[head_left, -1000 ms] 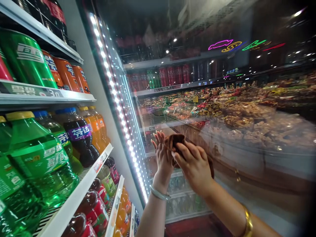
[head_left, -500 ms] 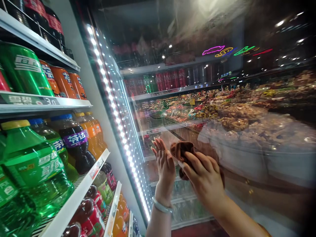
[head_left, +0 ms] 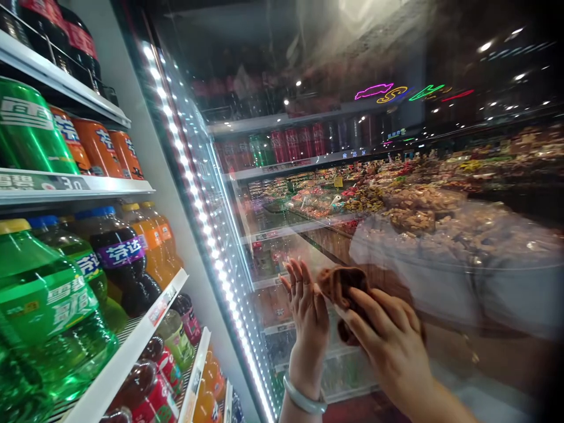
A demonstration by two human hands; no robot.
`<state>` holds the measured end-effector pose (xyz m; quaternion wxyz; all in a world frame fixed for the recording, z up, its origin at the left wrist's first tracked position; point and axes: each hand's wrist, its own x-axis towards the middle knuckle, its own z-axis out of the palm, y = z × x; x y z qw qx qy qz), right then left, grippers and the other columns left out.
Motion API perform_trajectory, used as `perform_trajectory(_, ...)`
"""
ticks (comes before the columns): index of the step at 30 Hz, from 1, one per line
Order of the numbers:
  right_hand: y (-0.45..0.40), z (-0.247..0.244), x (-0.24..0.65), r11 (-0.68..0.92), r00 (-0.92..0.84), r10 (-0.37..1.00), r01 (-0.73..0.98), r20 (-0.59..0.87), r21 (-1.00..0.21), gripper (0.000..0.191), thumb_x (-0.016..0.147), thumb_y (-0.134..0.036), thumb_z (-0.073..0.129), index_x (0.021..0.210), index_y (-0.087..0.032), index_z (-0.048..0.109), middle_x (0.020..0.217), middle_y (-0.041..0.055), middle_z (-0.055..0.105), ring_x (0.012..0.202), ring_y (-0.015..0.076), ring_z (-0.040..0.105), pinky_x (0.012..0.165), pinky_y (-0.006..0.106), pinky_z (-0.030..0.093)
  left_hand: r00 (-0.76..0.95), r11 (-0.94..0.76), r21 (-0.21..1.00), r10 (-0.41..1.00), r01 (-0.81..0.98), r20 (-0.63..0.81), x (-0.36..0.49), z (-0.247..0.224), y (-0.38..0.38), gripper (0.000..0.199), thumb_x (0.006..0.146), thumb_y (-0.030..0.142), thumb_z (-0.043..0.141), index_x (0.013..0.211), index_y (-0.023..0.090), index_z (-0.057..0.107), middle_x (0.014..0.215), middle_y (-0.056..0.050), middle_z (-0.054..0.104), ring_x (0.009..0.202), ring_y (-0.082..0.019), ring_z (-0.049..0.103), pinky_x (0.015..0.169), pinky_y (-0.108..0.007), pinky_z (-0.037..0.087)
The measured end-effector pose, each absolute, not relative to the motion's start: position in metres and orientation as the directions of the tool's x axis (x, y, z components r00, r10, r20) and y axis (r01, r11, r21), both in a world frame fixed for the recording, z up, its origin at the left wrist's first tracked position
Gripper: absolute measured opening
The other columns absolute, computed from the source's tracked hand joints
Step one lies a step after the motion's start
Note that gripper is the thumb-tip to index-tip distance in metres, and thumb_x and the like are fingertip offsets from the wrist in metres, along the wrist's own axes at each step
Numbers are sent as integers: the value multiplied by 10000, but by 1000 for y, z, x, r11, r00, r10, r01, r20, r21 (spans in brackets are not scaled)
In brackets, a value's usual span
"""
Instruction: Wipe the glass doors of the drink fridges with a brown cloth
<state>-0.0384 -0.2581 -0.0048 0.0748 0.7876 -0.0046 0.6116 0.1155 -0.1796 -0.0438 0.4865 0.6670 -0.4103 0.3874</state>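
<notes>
L hand point(head_left: 309, 317) open nr glass point(head_left: 282, 205), R hand point(head_left: 393, 335) w/ grip bunched round brown cloth point(head_left: 339, 284).

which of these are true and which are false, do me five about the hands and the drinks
1. The right hand holds a brown cloth. True.
2. The left hand is gripping a bottle. False: its fingers are open and raised, with nothing seen in them.
3. A pale bracelet is on the left wrist. True.
4. The orange cans stand below the large green bottle. False: they stand on the shelf above it, beside a green can.
5. The dark bottle with the purple label has a red cap. False: its cap is blue.
</notes>
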Motion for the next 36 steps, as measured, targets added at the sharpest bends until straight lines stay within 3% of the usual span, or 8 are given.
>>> perform_trajectory(5, -261, 30, -59, -978, 213, -59, -208, 975, -14, 188, 935, -203, 610, 1068, -295, 707, 1280, 49, 709, 1216, 268, 543, 1018, 414, 357, 434, -166, 407, -182, -898, 882, 104, -41, -184, 632, 1099, 212, 231, 1691, 319, 38, 1777, -5, 30, 1645, -201, -7, 1358, -486, -69)
perform_trajectory(8, -256, 36, -43, -977, 228, 8, -204, 974, 56, 183, 924, -184, 611, 1048, -279, 707, 1298, 58, 705, 1235, 275, 535, 1021, 422, 355, 426, -151, 404, -167, -902, 889, 101, -43, -188, 632, 1100, 236, 260, 1692, 315, 54, 1774, -13, 13, 1642, -212, -23, 1363, -488, -40)
perform_trajectory(12, -262, -3, -45, -984, 269, 109, -111, 957, 143, 197, 931, -202, 578, 1052, -292, 705, 1265, 37, 728, 1195, 260, 559, 1029, 425, 358, 396, -154, 373, -155, -915, 905, 99, -45, -191, 621, 1099, 229, 277, 1692, 316, 117, 1779, -7, 40, 1648, -219, -38, 1359, -511, -55)
perform_trajectory(18, -275, 2, -76, -974, 168, -72, -224, 983, -33, 204, 942, -231, 596, 1071, -333, 717, 1215, 33, 731, 1148, 270, 582, 1003, 430, 380, 450, -94, 440, -179, -893, 875, 74, -45, -200, 625, 1095, 213, 207, 1694, 310, 59, 1781, 13, 34, 1647, -190, 5, 1371, -457, 2)
perform_trajectory(24, -282, -13, -69, -982, 221, 111, -126, 969, 141, 145, 961, -244, 586, 1036, -291, 701, 1265, 43, 711, 1217, 252, 563, 1057, 433, 370, 277, -79, 266, -203, -961, 939, 54, -58, -210, 649, 1094, 308, 361, 1698, 293, 123, 1775, -29, 128, 1653, -235, 67, 1380, -495, 44)
perform_trajectory(27, -293, -24, -94, -982, 233, 61, -162, 971, 101, 191, 956, -214, 580, 1053, -310, 712, 1202, 40, 723, 1150, 251, 577, 1030, 427, 383, 305, -119, 286, -214, -951, 928, 52, -57, -213, 677, 1078, 221, 369, 1699, 268, 102, 1774, -45, 105, 1650, -233, 73, 1375, -511, 43)
perform_trajectory(31, -300, 0, -109, -948, 140, 11, -313, 990, 55, 312, 904, -162, 670, 1162, -331, 716, 1207, 59, 706, 1145, 270, 582, 1020, 428, 408, 342, -132, 322, -180, -937, 922, 48, -51, -221, 720, 1065, 157, 372, 1698, 265, 45, 1774, -29, 77, 1645, -194, 28, 1368, -454, 4)
perform_trajectory(36, -297, -11, -95, -959, 235, 133, -214, 963, 184, 269, 932, -221, 662, 1162, -347, 717, 1275, 38, 694, 1200, 253, 571, 1064, 438, 394, 246, -115, 226, -201, -967, 948, 29, -57, -228, 735, 1055, 267, 485, 1697, 293, 127, 1768, -28, 136, 1646, -246, 80, 1381, -478, 55)
